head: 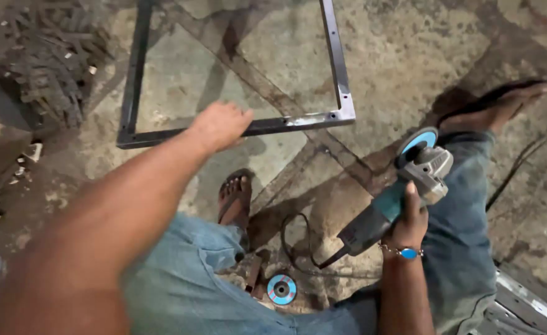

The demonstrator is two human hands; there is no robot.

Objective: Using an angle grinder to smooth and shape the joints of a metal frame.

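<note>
Concrete floor (pixel 410 56) carries a steel frame (pixel 338 74); the left hand (pixel 220 126) rests on its near bar, grip loose, while the right hand (pixel 410 220) grips a grinder (pixel 403 186).

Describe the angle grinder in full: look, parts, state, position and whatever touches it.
The angle grinder has a teal body, a grey metal-looking head and a blue disc at its far end. It is held off the floor, tilted, with the disc end pointing away from the person and above a trouser leg. The right hand grips the body from behind. A black cord leaves its rear end and loops over the concrete floor. Whether the disc is spinning cannot be told.
</note>
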